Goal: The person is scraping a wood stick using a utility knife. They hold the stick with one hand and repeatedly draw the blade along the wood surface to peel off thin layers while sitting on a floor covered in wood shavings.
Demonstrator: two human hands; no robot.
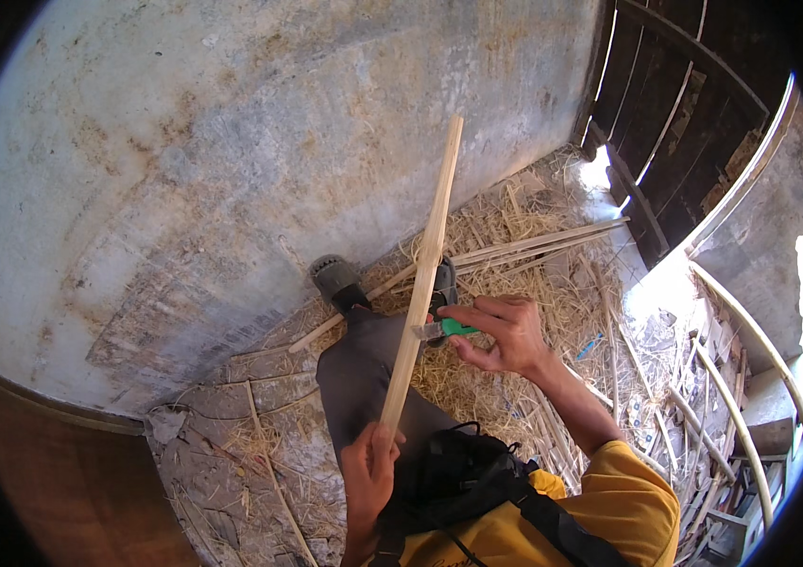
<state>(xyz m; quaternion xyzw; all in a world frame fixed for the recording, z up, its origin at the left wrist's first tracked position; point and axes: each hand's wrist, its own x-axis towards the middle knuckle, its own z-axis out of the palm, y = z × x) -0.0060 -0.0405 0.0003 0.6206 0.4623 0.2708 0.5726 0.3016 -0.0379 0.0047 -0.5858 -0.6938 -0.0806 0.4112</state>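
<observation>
A long pale wooden strip (432, 236) slants upward over my legs, its far end narrow against the grey wall. My left hand (369, 465) is closed round the near end of the strip. In my right hand (507, 333) is a green-handled utility knife (451, 328), pinched between thumb and fingers. The short metal blade of the knife meets the right edge of the strip near its middle. My dark trousers (364, 364) and sandalled feet (337, 282) lie behind the strip.
Straw-like shavings (477, 378) cover the floor around my legs. Several thin wooden strips (534, 248) lie to the right of my feet. A stained wall (260, 170) rises in front, a dark plank door (666, 123) stands far right, and curved poles (742, 416) lean at the right.
</observation>
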